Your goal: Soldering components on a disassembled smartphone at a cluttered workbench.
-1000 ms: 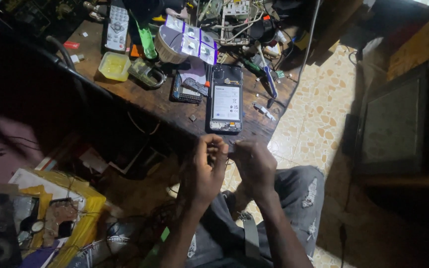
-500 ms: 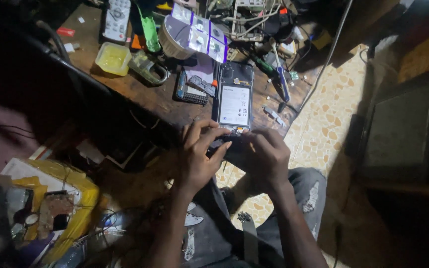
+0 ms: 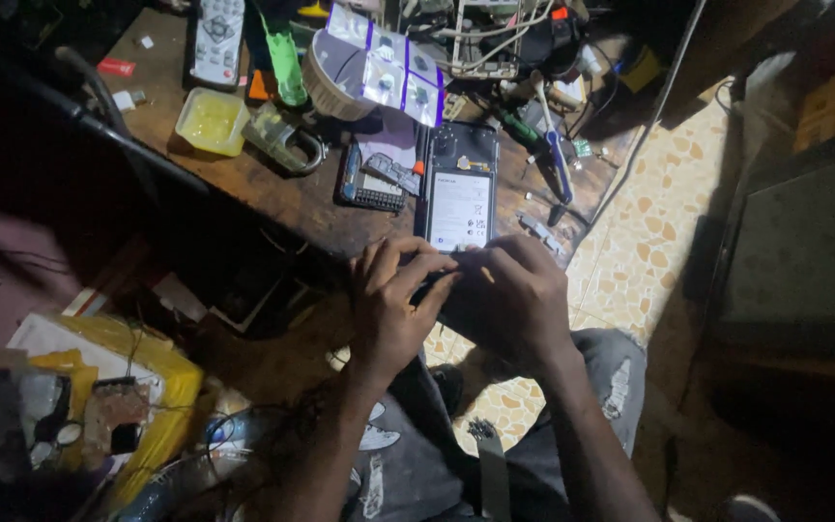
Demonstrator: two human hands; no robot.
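Dark wooden worktop (image 3: 273, 198): cluttered repair surface, upper half of the view.
Opened phone (image 3: 458, 198): back cover off, pale battery showing; lies at 12 o'clock from both hands, its near end under the fingertips at the worktop edge.
Left hand (image 3: 393, 304): fingers curled, tips pinching at the phone's near edge; what sits between them is too small to tell.
Right hand (image 3: 514, 295): cupped over the same edge, fingers pressed down beside the left; I cannot tell whether it holds anything.
Surroundings: small keypad phone (image 3: 369, 184) at 11 o'clock; padlock (image 3: 287, 143) and yellow tray (image 3: 212, 121) farther toward 10 o'clock; remote control (image 3: 217, 39) at the far edge; screwdriver (image 3: 555, 159) at 1 o'clock.
Doing it well (judgement): steady the phone body with one hand, keep the pinch light and low, and work over the worktop so that small parts do not drop to the tiled floor (image 3: 630, 261).
Change from the earlier frame: both hands now reach up to the phone's edge; a second ago they met below it, off the worktop.
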